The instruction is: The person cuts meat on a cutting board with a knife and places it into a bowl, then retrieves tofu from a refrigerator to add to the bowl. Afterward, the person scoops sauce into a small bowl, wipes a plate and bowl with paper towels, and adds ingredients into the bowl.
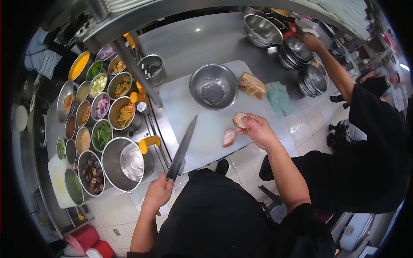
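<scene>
My left hand (pixel 158 193) is wrapped round the handle of a large knife (pixel 183 148), whose blade points up and away over the edge of the white cutting board (pixel 178 107). Between the fingers of my right hand (pixel 259 130) is a pale piece of meat (pixel 239 120), held above the board. A smaller pink and white meat piece (pixel 229 137) lies on the board just below it. Farther back stands a metal bowl (pixel 213 87) with a wet-looking inside. To its right sits a larger browned block of meat (pixel 252 86), beside a green cloth (pixel 278 99).
Many metal containers of cut vegetables (pixel 102 106) stand at the left, near a big steel pot (pixel 123 164). Stacked metal bowls (pixel 263 30) are at the back right. A co-worker's arm (pixel 337 64) reaches in there from the right. A steel shelf (pixel 185 8) crosses above.
</scene>
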### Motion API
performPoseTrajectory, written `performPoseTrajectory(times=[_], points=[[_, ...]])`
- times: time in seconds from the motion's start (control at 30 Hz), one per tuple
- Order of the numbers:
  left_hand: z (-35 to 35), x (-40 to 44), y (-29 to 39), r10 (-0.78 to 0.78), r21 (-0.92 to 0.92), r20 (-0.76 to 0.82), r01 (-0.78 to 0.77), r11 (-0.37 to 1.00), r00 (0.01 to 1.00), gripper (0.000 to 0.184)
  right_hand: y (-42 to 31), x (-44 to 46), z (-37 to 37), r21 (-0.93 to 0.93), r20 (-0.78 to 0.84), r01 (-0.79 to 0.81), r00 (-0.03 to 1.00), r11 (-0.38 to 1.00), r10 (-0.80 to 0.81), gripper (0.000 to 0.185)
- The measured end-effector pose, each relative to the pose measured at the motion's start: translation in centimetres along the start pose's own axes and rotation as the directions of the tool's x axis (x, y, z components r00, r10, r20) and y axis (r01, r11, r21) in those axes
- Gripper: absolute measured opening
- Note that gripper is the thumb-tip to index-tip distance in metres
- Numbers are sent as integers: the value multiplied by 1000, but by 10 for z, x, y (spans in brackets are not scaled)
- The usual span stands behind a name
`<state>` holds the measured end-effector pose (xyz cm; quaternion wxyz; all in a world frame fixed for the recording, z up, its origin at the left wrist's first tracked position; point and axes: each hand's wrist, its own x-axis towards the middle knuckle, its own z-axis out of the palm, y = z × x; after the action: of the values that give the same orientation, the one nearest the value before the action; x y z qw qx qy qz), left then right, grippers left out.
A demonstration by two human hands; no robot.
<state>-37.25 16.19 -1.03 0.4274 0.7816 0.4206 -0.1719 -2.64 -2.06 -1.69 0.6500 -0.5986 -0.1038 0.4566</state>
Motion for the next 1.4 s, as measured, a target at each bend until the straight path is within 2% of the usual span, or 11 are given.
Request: performPoseTrajectory(times=[0.13, 0.33, 0.43, 0.53, 0.7, 0.73, 0.83, 1.03, 1.17, 1.27, 1.4], points=[[4, 4, -4, 55, -22, -59, -57, 998, 997, 28, 0, -9, -20, 233, 26, -54, 998, 971, 49, 30], [8, 6, 7, 20, -302, -46, -33, 953, 999, 24, -8, -34, -72, 190, -241, 194, 959, 962, -146, 37], [12, 9, 11, 18, -345, -81, -45, 938, 997, 23, -14, -41, -131, 199, -465, 412, 838, 889, -285, 36], [18, 21, 19, 15, -340, -149, -65, 938, 989, 22, -22, -29, -214, 160, -772, 607, 568, 778, -284, 24], [31, 42, 39, -34, -276, -241, -35, 960, 970, 23, -61, 15, -367, 79, -919, 651, 340, 755, -198, 2], [34, 40, 40, -59, -278, -247, -13, 961, 967, 23, -72, 21, -392, -45, -872, 627, 355, 778, -337, 4], [43, 41, 58, -119, -301, -282, 29, 953, 952, 23, -119, 51, -432, -283, -883, 586, 150, 759, -445, 6], [49, 39, 81, -228, -321, -330, 118, 940, 916, 23, -120, 62, -471, -478, -841, 289, 121, 829, -527, 36], [49, 36, 92, -300, -380, -284, 181, 907, 911, 23, -52, 46, -452, -673, -739, 197, -152, 712, -656, 41], [41, 35, 93, -305, -361, -246, 205, 910, 920, 24, -34, 14, -386, -816, -577, 86, -44, 572, -816, 26], [25, 38, 82, -233, -263, -201, 177, 948, 952, 25, -33, -24, -264, -979, -70, 177, 158, 98, -985, 18]])
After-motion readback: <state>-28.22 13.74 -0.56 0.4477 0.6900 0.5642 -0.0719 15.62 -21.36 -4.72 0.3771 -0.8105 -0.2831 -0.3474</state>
